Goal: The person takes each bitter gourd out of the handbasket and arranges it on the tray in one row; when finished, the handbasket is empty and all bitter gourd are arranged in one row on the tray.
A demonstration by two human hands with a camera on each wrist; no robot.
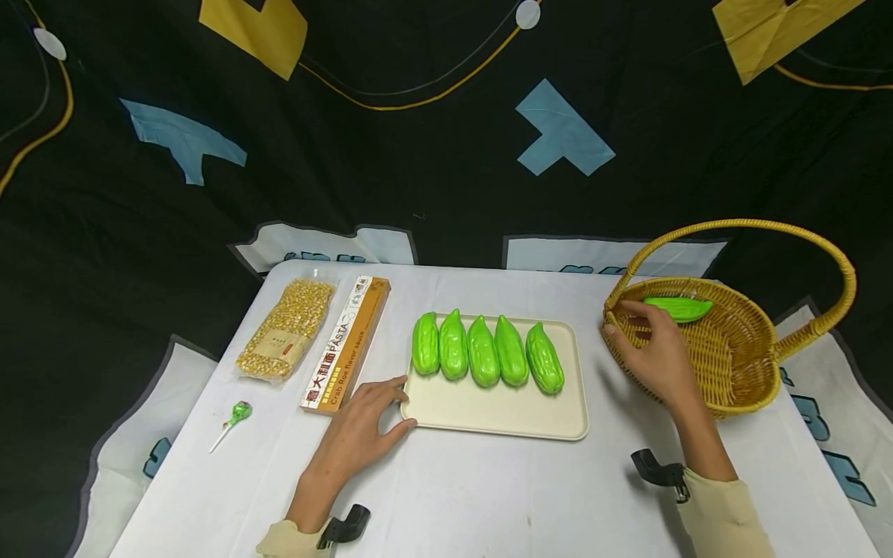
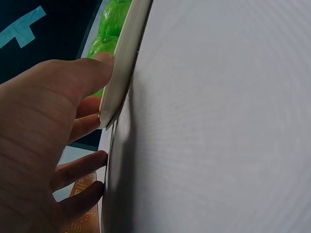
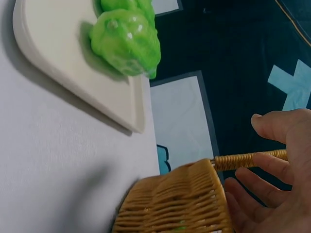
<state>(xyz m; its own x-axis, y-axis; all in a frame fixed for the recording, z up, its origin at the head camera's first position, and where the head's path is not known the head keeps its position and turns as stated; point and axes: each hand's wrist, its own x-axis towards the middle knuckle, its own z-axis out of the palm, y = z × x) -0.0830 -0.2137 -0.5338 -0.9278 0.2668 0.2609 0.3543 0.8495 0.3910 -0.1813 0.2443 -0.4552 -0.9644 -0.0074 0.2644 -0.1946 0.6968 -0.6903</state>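
Observation:
My left hand (image 1: 363,426) holds the near left corner of a cream tray (image 1: 488,415), thumb on the front rim and fingers at the left end. In the left wrist view the thumb presses on the tray's rim (image 2: 119,73). Several glossy, ridged green bitter melons (image 1: 484,353) lie side by side on the tray. My right hand (image 1: 659,356) is over the left rim of a wicker basket (image 1: 739,349), its fingers loosely bent with nothing in them. Inside the basket, by its back wall, lies another green bitter melon (image 1: 680,309).
Left of the tray lie a pasta box (image 1: 346,345), a clear bag of corn kernels (image 1: 289,329) and a green-wrapped lollipop (image 1: 237,418). A tall handle (image 1: 739,224) arches over the basket. Behind the white table (image 1: 488,496) hangs a dark patterned cloth (image 1: 446,170).

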